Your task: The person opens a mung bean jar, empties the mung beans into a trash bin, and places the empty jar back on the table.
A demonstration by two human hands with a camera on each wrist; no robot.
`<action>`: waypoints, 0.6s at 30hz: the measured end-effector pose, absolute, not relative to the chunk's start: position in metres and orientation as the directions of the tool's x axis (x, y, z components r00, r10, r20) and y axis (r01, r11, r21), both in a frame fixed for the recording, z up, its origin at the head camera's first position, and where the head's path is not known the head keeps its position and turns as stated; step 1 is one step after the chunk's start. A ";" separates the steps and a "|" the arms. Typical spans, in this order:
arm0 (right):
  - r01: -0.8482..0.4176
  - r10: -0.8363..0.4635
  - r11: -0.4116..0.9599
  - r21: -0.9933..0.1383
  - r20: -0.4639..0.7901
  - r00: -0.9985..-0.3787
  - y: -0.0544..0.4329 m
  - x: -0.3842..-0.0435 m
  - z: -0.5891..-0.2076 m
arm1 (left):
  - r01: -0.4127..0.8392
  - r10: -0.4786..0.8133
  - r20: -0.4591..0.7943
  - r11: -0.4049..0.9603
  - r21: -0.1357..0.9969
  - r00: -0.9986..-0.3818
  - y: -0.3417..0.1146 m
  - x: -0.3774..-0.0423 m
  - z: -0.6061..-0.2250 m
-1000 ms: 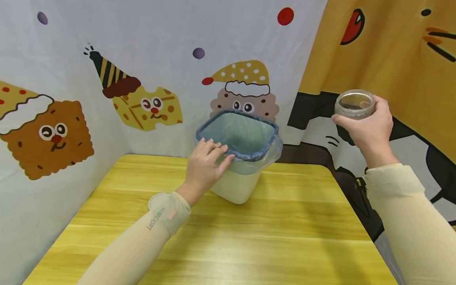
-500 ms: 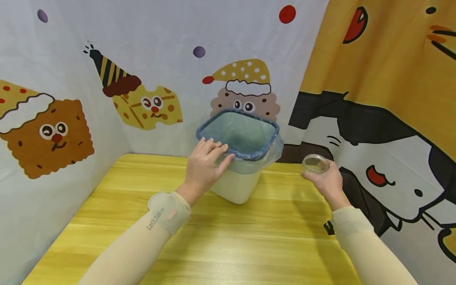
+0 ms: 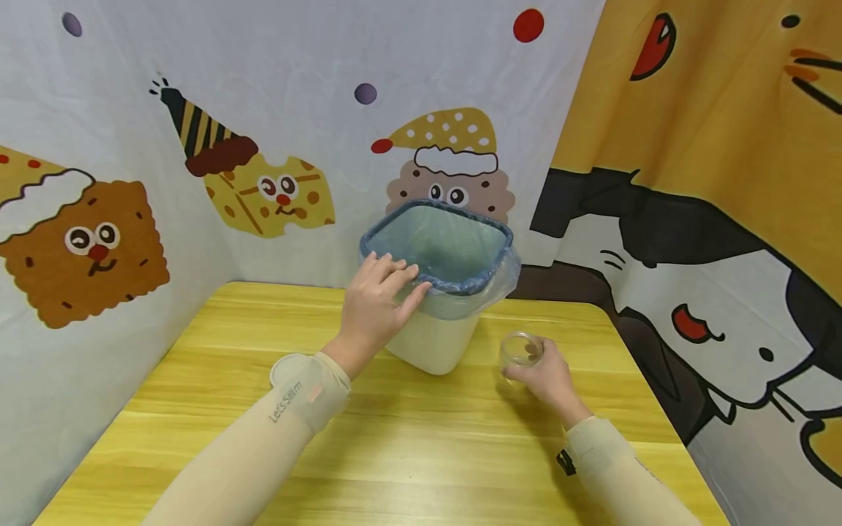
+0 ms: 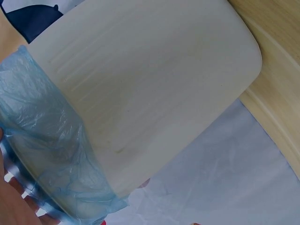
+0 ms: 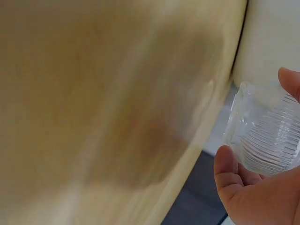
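A cream trash bin (image 3: 430,347) stands on the table, lined with a translucent blue plastic bag (image 3: 503,281) folded over its rim. My left hand (image 3: 373,310) holds the bin's near left rim, fingers over the edge; in the left wrist view only part of that hand (image 4: 16,204) shows beside the bag. To the right of the bin, my right hand (image 3: 549,376) grips a clear glass jar (image 3: 516,351) with its mouth up. The right wrist view shows the ribbed side of the jar (image 5: 269,133) between thumb and fingers.
The yellow wood-grain table (image 3: 421,453) ends at its back edge just behind the bin. A white cartoon-printed cloth (image 3: 289,44) hangs behind, and an orange printed cloth (image 3: 710,124) hangs along the right. A dark shadow (image 5: 159,122) falls on the table near the right hand.
My right hand has brought the glass jar down and left, from high at the right to low over the table beside the bin. The left hand stays on the rim.
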State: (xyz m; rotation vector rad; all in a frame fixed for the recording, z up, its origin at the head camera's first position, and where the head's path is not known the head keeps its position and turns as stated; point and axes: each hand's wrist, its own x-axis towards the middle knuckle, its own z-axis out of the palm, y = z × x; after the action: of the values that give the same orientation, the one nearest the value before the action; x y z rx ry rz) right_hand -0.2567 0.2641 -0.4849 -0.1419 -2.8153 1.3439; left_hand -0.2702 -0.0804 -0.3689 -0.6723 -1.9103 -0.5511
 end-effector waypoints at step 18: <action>0.065 0.052 0.644 -0.762 -0.041 -0.998 0.239 -0.245 -0.505 | 0.661 0.206 0.914 0.745 0.085 -0.350 -0.081 -0.269 -0.367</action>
State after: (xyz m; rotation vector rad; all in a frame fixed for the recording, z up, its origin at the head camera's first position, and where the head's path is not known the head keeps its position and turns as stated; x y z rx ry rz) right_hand -0.2454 0.2389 -0.5052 -0.1020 -2.8620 1.3284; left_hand -0.2693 -0.0810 -0.3675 -0.6642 -1.9089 -0.5510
